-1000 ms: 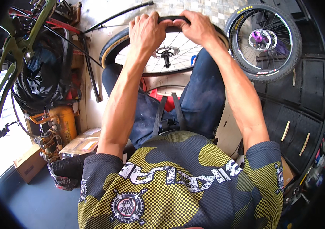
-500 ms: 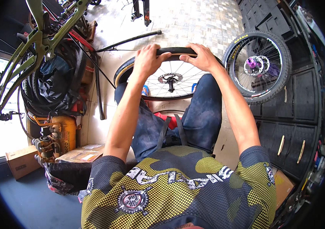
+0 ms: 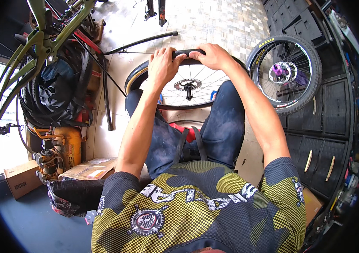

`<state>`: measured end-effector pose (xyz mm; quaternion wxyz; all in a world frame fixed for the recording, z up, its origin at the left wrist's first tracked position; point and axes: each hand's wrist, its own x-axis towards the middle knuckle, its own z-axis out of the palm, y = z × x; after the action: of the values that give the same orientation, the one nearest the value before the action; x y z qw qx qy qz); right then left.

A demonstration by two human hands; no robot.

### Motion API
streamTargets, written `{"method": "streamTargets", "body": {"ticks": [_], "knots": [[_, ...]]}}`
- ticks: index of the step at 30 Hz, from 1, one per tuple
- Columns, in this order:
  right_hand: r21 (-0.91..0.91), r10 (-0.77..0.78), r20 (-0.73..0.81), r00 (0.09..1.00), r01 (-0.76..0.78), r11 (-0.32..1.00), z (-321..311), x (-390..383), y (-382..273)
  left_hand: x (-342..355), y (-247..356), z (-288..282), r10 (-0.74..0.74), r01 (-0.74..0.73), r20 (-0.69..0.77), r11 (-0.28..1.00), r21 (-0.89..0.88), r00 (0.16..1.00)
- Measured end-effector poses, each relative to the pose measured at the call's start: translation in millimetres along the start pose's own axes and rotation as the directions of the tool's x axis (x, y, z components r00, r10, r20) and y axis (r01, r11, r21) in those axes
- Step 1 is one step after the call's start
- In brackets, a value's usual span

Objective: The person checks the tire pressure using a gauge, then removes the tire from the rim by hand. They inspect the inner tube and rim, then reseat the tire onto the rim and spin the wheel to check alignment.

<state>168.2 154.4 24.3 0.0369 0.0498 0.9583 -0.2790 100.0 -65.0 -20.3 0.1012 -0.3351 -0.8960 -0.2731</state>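
Between my knees a bicycle wheel [image 3: 175,93] stands tilted, with thin spokes, a black hub and a disc brake rotor [image 3: 188,84]. A black tyre [image 3: 139,72] with a tan sidewall lies along its rim, plainest at the left. My left hand [image 3: 162,65] is wrapped over the far side of the tyre, left of centre, its thumb pointing inward. Close beside it, my right hand [image 3: 213,57] grips the same tyre, thumb toward the left one. Only a short stretch of black tyre shows between the two thumbs. The fingertips beyond the tyre are hidden.
A second wheel [image 3: 312,76] with a knobbly tyre leans against black drawers [image 3: 333,109] at the right. On the left are a green bike frame [image 3: 36,55], a repair stand leg [image 3: 141,43], hanging tyres [image 3: 32,103], a yellow compressor [image 3: 67,145] and a cardboard box [image 3: 21,179].
My right hand has slid left along the tyre, closer to my left hand. My left hand stays nearly where it was, gripping the tyre.
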Motion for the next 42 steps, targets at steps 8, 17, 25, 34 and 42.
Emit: {"method": "streamTargets", "body": {"ticks": [8, 17, 25, 34, 42], "knots": [[-0.202, -0.066, -0.241, 0.968, 0.017, 0.979, 30.0, -2.3, -4.4, 1.4, 4.3, 2.1, -0.063, 0.063, 0.006, 0.998, -0.021, 0.998], [-0.128, -0.055, -0.299, 0.953, 0.017, 0.992, 33.4, 7.1, 0.3, 17.7, 3.8, 9.3, -0.076, 0.077, -0.024, 0.997, 0.03, 0.997], [-0.142, -0.149, -0.232, 0.961, 0.118, 0.983, 27.4, -13.3, 5.0, -8.8, -8.0, 4.2, 0.049, -0.053, -0.044, 0.995, -0.079, 0.998], [-0.154, -0.199, -0.138, 0.97, 0.178, 0.972, 13.5, -1.0, -12.8, 0.7, -22.2, -13.6, 0.006, 0.017, 0.098, 0.973, -0.228, 0.995], [-0.031, -0.136, 0.116, 0.984, 0.141, 0.99, 1.3, 15.4, -16.6, -1.4, -25.1, -14.7, -0.007, 0.037, 0.124, 0.969, -0.243, 0.992]]}}
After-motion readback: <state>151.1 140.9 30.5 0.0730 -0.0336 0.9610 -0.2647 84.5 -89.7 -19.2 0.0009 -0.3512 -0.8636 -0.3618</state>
